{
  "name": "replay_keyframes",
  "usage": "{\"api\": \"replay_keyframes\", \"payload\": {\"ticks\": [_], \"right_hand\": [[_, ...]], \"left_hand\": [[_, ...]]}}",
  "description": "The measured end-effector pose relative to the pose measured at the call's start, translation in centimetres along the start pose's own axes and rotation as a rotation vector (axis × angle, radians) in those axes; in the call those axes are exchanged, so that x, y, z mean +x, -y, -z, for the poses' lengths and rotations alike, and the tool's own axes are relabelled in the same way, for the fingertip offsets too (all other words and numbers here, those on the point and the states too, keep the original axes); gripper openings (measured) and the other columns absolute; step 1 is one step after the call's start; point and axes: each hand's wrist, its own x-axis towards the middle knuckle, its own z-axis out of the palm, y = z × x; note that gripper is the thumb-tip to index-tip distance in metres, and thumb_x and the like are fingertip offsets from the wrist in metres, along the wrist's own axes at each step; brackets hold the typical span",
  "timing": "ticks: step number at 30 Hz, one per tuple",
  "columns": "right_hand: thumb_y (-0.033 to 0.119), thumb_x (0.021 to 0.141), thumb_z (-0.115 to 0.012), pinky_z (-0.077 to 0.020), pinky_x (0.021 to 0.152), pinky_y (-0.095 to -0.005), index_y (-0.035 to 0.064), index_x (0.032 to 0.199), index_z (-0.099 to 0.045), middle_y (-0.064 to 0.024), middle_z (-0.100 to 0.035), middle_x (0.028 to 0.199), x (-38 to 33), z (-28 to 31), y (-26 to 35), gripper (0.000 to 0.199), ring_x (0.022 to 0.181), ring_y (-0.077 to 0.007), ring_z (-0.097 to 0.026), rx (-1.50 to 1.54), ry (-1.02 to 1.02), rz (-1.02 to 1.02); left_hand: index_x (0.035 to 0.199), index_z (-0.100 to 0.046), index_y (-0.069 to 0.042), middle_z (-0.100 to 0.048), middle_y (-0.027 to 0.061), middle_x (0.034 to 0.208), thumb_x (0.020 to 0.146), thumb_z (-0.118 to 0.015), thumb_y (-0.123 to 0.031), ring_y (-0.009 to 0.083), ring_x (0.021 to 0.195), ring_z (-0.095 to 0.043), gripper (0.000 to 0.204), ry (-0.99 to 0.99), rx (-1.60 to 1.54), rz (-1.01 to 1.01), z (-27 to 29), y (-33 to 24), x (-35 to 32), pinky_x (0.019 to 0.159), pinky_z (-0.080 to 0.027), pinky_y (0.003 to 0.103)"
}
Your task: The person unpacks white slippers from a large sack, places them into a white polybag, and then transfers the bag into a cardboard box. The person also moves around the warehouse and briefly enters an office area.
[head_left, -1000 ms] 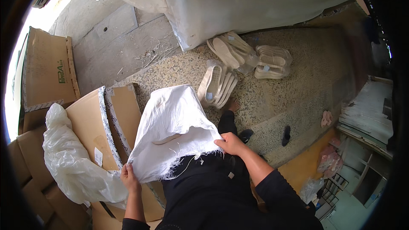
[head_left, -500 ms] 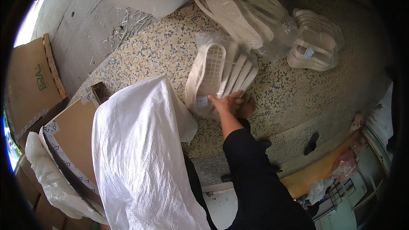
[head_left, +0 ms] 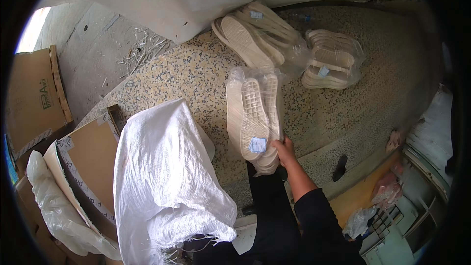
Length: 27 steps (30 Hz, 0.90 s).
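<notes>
Currently: right hand clamped on a wrapped bundle of soles beside the sack

A big white woven sack [head_left: 164,181] fills the lower left, slumped and folded over at its frayed bottom edge. Flat cardboard sheets [head_left: 83,154] lean just left of the sack. Right of the sack, on the speckled floor [head_left: 196,73], lies the bundle of soles [head_left: 252,113]: pale shoe soles stacked on edge inside clear plastic, tread facing up. Two more bundles [head_left: 255,34] [head_left: 331,59] lie beyond it, well apart from the sack.

The right hand [head_left: 285,149] has its fingers closed around the heel end of the bundle of soles, the end nearest the person, beside a small square label [head_left: 257,145]. The left hand cannot be seen; it may be behind the sack.

The step in hand looks like taking hold of one bundle. With the grip at one end only and the wrap loose and slick, any lift would call for a firm squeeze so the soles do not fan out or slide.
</notes>
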Motion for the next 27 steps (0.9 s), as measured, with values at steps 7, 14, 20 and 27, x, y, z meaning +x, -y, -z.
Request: {"api": "replay_keyframes", "payload": {"ticks": [7,14,20,27], "right_hand": [[0.008,0.075,-0.059,-0.0477,0.088,-0.0330,-0.0024,0.126,-0.053,-0.0111,-0.062,0.113,-17.4,7.1,9.4,0.053,0.099,-0.0198,-0.060,0.155,0.026,0.024],[0.014,0.072,-0.062,-0.0460,0.091,-0.0314,-0.0059,0.124,-0.052,-0.0107,-0.061,0.115,-35.4,11.0,16.3,0.056,0.101,-0.0184,-0.059,0.010,0.022,0.305],[0.023,0.066,-0.067,-0.0472,0.091,-0.0343,-0.0079,0.129,-0.047,-0.0166,-0.059,0.120,-51.0,9.0,20.8,0.073,0.102,-0.0236,-0.060,-0.140,0.038,0.521],[0.029,0.065,-0.060,-0.0480,0.099,-0.0416,-0.0085,0.136,-0.040,-0.0211,-0.057,0.124,-59.0,-1.0,19.8,0.083,0.111,-0.0324,-0.060,0.056,0.234,0.660]], "left_hand": [[0.093,-0.065,0.000,-0.059,-0.0033,0.080,0.100,-0.055,-0.022,0.0047,0.073,-0.048,0.025,0.143,-0.335,-0.069,0.3,0.8,1.6,0.065,-0.039,0.020],[0.089,-0.065,0.002,-0.057,-0.0048,0.076,0.100,-0.056,-0.018,0.0044,0.070,-0.046,0.025,0.143,-0.454,-0.216,-0.4,-0.9,2.1,0.064,-0.039,0.021],[0.097,-0.070,0.004,-0.057,-0.0039,0.073,0.098,-0.058,-0.020,0.0051,0.068,-0.047,0.026,0.127,-0.611,-0.304,-0.7,-1.5,4.6,0.060,-0.039,0.023],[0.089,-0.069,0.005,-0.060,-0.0017,0.070,0.096,-0.060,-0.025,0.0060,0.064,-0.050,0.032,0.499,-0.834,-0.222,0.2,-2.1,6.7,0.059,-0.041,0.025]]}}
